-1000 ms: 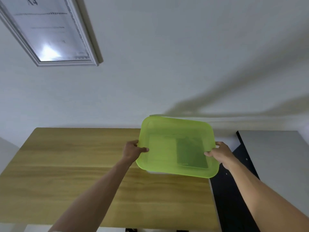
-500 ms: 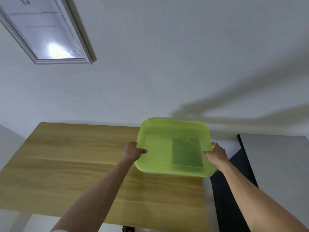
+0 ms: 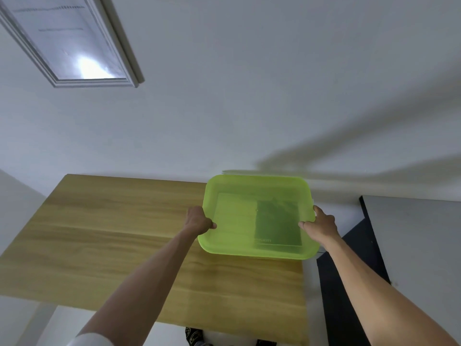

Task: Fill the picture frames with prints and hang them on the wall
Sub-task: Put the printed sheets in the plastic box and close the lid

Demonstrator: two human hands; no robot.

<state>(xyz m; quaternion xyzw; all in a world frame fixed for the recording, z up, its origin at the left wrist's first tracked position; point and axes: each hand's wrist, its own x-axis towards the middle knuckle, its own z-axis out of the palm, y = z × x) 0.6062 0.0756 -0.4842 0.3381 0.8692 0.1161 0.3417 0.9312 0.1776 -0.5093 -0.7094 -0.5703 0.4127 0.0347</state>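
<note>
A green plastic tub sits right of centre in the frame, at the far right end of the wooden table. The left hand grips its left rim and the right hand grips its right rim, fingers curled over the edges. Flat dark sheets show through the plastic, perhaps prints or frames. It looks light but bendy and smooth, so holding both short rims seems wise. One framed picture hangs on the wall, upper left
</note>
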